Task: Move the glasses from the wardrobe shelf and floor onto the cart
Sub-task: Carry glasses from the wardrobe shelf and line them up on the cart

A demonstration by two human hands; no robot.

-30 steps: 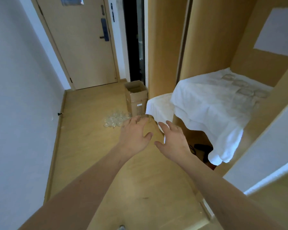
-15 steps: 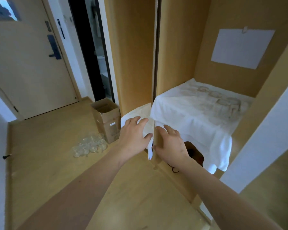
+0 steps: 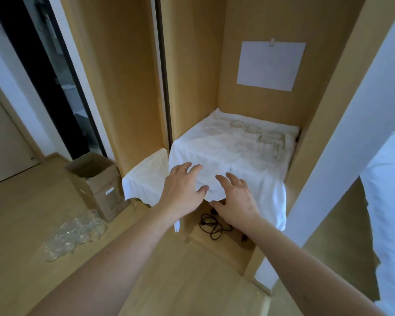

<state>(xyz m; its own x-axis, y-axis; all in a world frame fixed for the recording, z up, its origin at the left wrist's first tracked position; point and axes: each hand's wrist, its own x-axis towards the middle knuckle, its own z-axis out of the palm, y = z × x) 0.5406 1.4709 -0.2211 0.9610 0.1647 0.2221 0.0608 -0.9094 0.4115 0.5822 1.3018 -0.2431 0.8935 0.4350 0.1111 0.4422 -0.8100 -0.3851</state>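
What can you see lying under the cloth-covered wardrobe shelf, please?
Under the shelf, a coiled black cable lies on the wardrobe floor. The hanging white cloth and the right hand hide the rest of that space.

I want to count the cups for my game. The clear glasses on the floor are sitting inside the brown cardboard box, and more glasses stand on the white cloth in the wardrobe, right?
Not quite. The head view shows the cluster of clear glasses on the floor standing outside the open brown cardboard box, on the wooden floor beside it. The rest is right: more clear glasses stand on the white cloth covering the wardrobe shelf.
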